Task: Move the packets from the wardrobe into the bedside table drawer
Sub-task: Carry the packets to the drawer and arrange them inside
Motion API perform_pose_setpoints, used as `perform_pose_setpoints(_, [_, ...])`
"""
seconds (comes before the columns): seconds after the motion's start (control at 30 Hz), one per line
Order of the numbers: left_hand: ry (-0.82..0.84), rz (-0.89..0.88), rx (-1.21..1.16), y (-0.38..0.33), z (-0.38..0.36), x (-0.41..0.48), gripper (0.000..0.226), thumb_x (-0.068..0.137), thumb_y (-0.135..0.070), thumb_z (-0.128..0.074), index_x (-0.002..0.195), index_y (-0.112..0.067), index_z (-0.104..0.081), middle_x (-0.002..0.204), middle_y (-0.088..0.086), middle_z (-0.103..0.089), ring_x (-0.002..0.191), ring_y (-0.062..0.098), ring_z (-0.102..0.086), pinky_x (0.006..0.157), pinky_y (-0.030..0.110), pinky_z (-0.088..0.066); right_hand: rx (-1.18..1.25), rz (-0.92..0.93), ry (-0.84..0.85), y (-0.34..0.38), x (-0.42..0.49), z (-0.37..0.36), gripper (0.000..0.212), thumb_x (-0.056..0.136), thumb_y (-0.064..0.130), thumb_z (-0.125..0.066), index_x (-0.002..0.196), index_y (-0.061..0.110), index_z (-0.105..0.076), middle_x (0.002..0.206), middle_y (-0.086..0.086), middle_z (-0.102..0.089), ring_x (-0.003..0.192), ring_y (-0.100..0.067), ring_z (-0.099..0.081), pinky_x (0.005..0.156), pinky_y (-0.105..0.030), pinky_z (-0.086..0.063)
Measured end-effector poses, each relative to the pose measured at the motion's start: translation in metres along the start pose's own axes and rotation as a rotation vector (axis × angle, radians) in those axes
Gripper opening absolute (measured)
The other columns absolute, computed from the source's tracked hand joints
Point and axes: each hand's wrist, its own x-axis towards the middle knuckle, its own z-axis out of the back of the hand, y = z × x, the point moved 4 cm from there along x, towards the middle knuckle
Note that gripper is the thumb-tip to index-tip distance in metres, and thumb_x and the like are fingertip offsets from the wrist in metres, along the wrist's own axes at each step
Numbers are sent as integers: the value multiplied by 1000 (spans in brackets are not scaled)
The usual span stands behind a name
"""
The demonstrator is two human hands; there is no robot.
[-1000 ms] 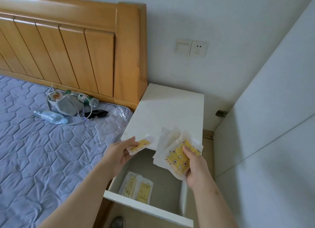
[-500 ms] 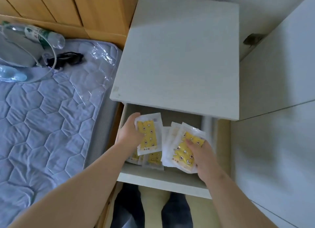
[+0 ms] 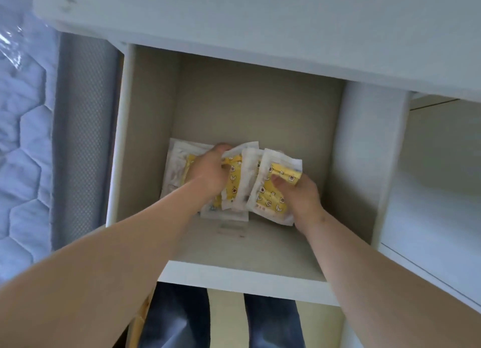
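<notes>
Holding yellow packets (image 3: pixel 268 202) low inside the open drawer (image 3: pixel 234 277), left grip (image 3: pixel 208 172) curled round one, right grip (image 3: pixel 300 195) pinching a fanned stack; seemingly light, floppy, slick, best pinched at sealed edges.

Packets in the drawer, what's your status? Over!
Left hand grips one packet. Right hand grips a packet bunch. Both low inside drawer, over packets already lying there. Nothing blocking.
</notes>
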Motion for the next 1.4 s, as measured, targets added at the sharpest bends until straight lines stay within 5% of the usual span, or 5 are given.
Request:
perform_pose_setpoints(0.33, [38,-291,543,-3,-4,3,46,92,-27,-52,136,-39,-44,142,-2,-33,131,24,-24,104,35,-22,-431,33,-133,-13,13,-5,64,67,49,-72,117,14,-55,118,-2,-56,109,-22,-57,88,-36,-52])
perform_pose_setpoints(0.57, [27,-336,547,-13,-21,-6,61,94,-35,-46,148,-31,-18,151,-10,-24,138,17,-15,111,37,-11,-332,-3,-224,-14,9,10,50,73,30,-76,115,12,-57,112,-2,-45,104,-26,-54,90,-40,-49])
perform_pose_setpoints(0.93, [46,-313,338,-19,-25,0,43,95,-26,-50,136,-20,-39,143,-1,-38,135,18,-23,106,27,-19,7,-93,130,-13,2,-3,16,83,8,-70,96,15,-65,92,-5,-69,76,-17,-66,66,-27,-55])
perform_pose_setpoints(1.17, [115,-356,488,-18,-29,0,50,96,-31,-46,143,-29,-30,149,-8,-25,138,17,-11,109,33,-14,-94,-67,-48,-17,9,9,12,83,16,-69,93,21,-63,94,-1,-67,83,-19,-64,74,-30,-55])
perform_pose_setpoints(1.4, [82,-368,525,-17,-38,-4,68,88,-37,-57,146,-32,-21,150,-8,-22,140,20,-8,112,36,-11,-399,-120,-205,-17,4,18,77,76,34,-75,135,10,-32,138,-14,-34,123,-35,-44,96,-39,-42])
